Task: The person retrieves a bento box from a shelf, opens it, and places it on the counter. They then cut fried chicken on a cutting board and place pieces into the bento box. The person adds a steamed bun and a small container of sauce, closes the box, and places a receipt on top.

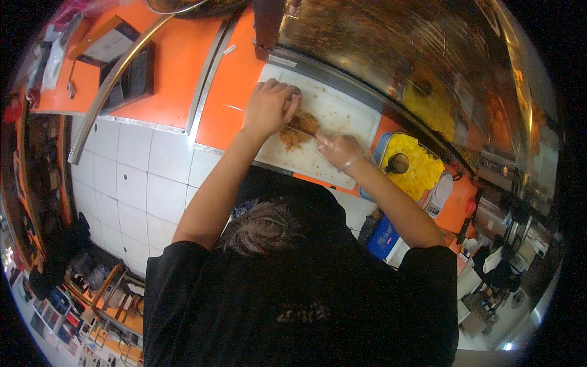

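A white cutting board (pixel 345 104) lies on the orange counter in front of me, scattered with small crumbs. On it is a heap of chopped brown food (pixel 295 139), which looks like cooked meat. My right hand (pixel 341 151), in a clear plastic glove, is closed around the handle of a knife (pixel 303 131); its blade lies across the heap and is partly hard to make out. My left hand (pixel 269 109) is at the heap's upper left, its fingers curled downward. Whatever is under those fingertips is hidden.
Right of the board stands a tub of yellow food (pixel 411 160) with a dark round cup or scoop (pixel 398 163) in it. A metal and glass guard (pixel 391 101) runs behind the board. A long metal tube (pixel 113 79) crosses the counter at left, near a black box (pixel 129 76).
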Demonstrator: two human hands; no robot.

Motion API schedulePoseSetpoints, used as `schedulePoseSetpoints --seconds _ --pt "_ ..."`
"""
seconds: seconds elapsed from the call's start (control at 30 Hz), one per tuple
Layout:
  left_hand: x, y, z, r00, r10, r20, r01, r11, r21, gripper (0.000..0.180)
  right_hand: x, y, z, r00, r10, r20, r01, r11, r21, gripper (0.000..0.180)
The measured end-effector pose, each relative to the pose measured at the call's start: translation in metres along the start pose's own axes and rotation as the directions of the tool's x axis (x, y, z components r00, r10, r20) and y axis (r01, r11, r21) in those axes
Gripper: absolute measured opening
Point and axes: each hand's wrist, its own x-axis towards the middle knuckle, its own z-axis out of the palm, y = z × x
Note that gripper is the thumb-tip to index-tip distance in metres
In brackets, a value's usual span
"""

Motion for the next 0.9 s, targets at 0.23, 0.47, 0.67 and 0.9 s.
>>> schedulePoseSetpoints --seconds 0.23,0.47,0.67,0.9 --pt "0.004 -0.005 0.007 0.989 -0.099 0.114 0.092 0.994 0.061 0.021 0.007 0.004 0.006 0.998 0.012 0.059 -0.017 0.997 0.076 0.023" --pt "-0.001 -0.007 0.011 0.992 -0.096 0.087 0.087 0.991 0.097 0.021 0.004 0.002 0.021 0.991 -0.063 -0.116 0.063 0.998 -0.005 0.024" --pt "-0.002 0.005 -0.008 0.999 -0.009 0.044 0.005 0.996 0.086 0.025 -0.012 -0.017 0.005 0.983 -0.023 -0.18 0.014 0.999 -0.052 0.026" --pt "0.014 0.008 -0.002 1.0 0.005 0.002 -0.005 0.997 0.078 0.025 -0.02 -0.009 -0.037 0.99 -0.014 -0.141 0.013 1.0 -0.009 0.024"
